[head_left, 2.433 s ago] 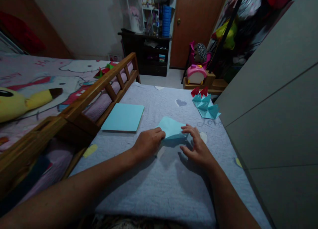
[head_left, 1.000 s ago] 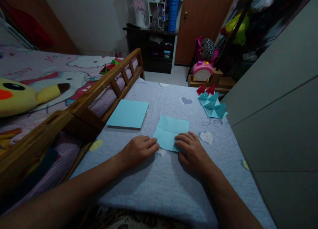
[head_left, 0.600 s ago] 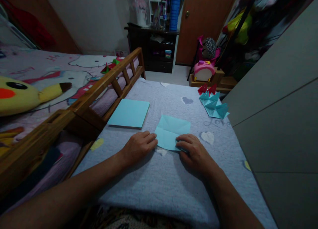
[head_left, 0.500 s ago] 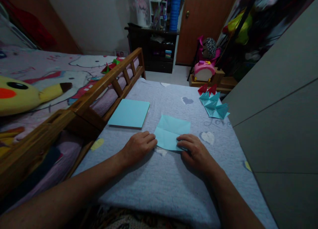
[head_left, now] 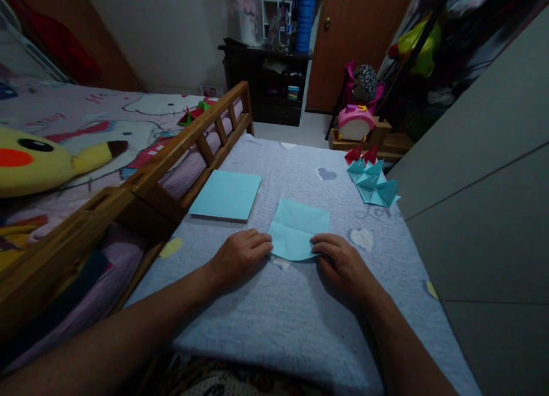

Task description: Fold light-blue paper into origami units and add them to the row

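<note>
A light blue square of origami paper [head_left: 298,224] with crossing crease lines lies on the bed cover, its near edge slightly lifted. My left hand [head_left: 246,253] grips its near left corner, fingers together and thumb hidden. At the near right corner, my right hand [head_left: 343,261] has its fingers curled over the edge with the thumb below. To the left rests a stack of blue paper [head_left: 226,194]. Folded blue paper pieces [head_left: 372,183] stand at the far right, with red folded paper [head_left: 361,154] just behind them.
A wooden bed rail [head_left: 189,138] runs along the left side. Beyond it a yellow plush toy [head_left: 38,161] lies on another bed. A pale cabinet [head_left: 484,224] borders the right side. A dark shelf unit [head_left: 261,81] and a wooden door [head_left: 343,47] are at the back.
My right hand has shifted slightly right along the paper's near edge. The left hand stays at its corner. The whole view has moved a little.
</note>
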Available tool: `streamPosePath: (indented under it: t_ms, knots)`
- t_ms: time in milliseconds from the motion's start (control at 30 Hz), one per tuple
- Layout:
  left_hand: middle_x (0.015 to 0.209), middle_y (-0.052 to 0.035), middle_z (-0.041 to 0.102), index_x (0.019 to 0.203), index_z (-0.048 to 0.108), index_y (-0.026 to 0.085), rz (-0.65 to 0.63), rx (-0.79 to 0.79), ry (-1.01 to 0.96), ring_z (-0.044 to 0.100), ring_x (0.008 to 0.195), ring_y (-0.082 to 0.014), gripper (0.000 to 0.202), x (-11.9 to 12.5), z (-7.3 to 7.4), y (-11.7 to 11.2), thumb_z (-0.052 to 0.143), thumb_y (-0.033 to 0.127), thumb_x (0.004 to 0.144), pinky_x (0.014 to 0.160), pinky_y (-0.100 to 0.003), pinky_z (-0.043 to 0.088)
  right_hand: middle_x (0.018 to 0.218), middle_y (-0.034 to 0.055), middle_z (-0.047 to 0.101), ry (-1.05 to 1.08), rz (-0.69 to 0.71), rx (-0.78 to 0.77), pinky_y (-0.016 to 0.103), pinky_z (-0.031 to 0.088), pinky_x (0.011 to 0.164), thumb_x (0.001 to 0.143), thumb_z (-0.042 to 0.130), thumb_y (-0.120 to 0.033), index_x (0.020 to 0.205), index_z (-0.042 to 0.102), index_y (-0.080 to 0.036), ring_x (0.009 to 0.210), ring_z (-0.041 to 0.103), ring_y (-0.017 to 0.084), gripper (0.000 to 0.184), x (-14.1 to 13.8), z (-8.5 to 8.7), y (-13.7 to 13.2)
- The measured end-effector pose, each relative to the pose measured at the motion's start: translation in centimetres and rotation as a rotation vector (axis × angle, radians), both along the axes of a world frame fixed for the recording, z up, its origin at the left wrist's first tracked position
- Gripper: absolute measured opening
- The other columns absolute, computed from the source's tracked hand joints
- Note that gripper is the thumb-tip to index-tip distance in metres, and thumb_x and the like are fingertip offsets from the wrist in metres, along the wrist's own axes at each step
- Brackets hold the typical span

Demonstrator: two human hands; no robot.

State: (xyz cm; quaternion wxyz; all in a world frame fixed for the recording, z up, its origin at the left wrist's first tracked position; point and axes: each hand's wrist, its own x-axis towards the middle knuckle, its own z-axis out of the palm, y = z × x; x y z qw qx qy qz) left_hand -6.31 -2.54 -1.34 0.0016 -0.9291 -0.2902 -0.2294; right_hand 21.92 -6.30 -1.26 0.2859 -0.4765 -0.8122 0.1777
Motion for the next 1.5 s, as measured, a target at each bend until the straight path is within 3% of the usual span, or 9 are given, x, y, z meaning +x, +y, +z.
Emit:
streamPosePath:
  t_ms: [133,433,600,733,867,1100,1267,1500]
  knots:
    - [0.107,-0.0109,0.071,0.099,0.065,0.015,0.029,-0.033,-0.084,0.065,0.091,-0.0221,0.018,-0.1,-0.5,0.2,0.051,0.008,0.091,0.076,-0.036,0.056,0.117,0.0105,0.070,-0.003,0.001,-0.042,0.044,0.052,0.098,0.083,0.051,-0.008,0.097,0.068,-0.019,0.109,0.064,0.023,0.024,0.0,0.3,0.0]
    - [0.101,-0.0095,0.071,0.090,0.066,0.015,0.015,-0.082,-0.135,0.065,0.088,-0.0211,0.012,-0.1,-0.7,0.3,0.055,0.011,0.092,0.075,-0.035,0.056,0.115,0.0093,0.070,0.034,0.001,-0.085,0.043,0.052,0.096,0.083,0.052,-0.009,0.091,0.062,-0.021,0.107,0.065,0.023,0.018,0.0,0.4,0.1]
    - [0.104,-0.0104,0.069,0.095,0.065,0.015,0.008,-0.141,-0.134,0.062,0.092,-0.0224,0.014,-0.2,-0.2,0.0,0.055,0.009,0.088,0.079,-0.038,0.054,0.115,0.0093,0.069,0.047,0.015,-0.107,0.043,0.052,0.095,0.085,0.051,-0.009,0.093,0.061,-0.021,0.107,0.064,0.023,0.018,0.0,0.2,0.2]
    - [0.106,-0.0099,0.066,0.096,0.064,0.016,-0.018,-0.200,-0.113,0.060,0.094,-0.0231,0.010,-0.2,0.3,-0.2,0.061,0.019,0.087,0.082,-0.039,0.052,0.109,0.0087,0.070,0.060,-0.013,-0.086,0.043,0.052,0.093,0.088,0.052,-0.011,0.096,0.062,-0.022,0.103,0.065,0.023,0.017,-0.1,0.1,0.3]
    - [0.101,-0.0091,0.066,0.092,0.065,0.016,-0.014,-0.192,-0.095,0.059,0.091,-0.0227,0.011,0.0,0.4,-0.3,0.063,0.027,0.091,0.081,-0.039,0.051,0.103,0.0086,0.072,0.085,-0.067,-0.057,0.042,0.052,0.090,0.091,0.052,-0.017,0.099,0.064,-0.021,0.098,0.066,0.023,0.015,-0.2,-0.3,0.7]
    - [0.091,-0.0077,0.067,0.087,0.067,0.015,0.008,-0.150,-0.102,0.058,0.083,-0.0193,0.012,0.3,0.0,-0.2,0.057,0.017,0.094,0.074,-0.034,0.050,0.095,0.0064,0.074,0.118,-0.153,-0.104,0.038,0.052,0.084,0.092,0.052,-0.022,0.096,0.066,-0.022,0.090,0.068,0.022,0.015,-0.4,-0.3,0.9]
    - [0.088,-0.0070,0.065,0.082,0.068,0.016,0.047,-0.092,-0.108,0.055,0.081,-0.0187,0.018,0.1,-0.1,0.0,0.055,0.016,0.095,0.071,-0.032,0.047,0.089,0.0047,0.073,0.139,-0.120,-0.114,0.035,0.052,0.080,0.090,0.053,-0.022,0.093,0.068,-0.022,0.084,0.068,0.021,0.015,-0.7,0.6,0.8]
    - [0.087,-0.0062,0.062,0.079,0.066,0.016,0.088,-0.069,-0.042,0.052,0.081,-0.0193,0.019,-0.2,-0.1,0.1,0.056,0.016,0.095,0.071,-0.032,0.045,0.081,0.0034,0.071,0.151,-0.092,-0.254,0.030,0.051,0.071,0.088,0.052,-0.023,0.083,0.069,-0.023,0.076,0.066,0.018,0.017,-0.6,1.6,1.1]
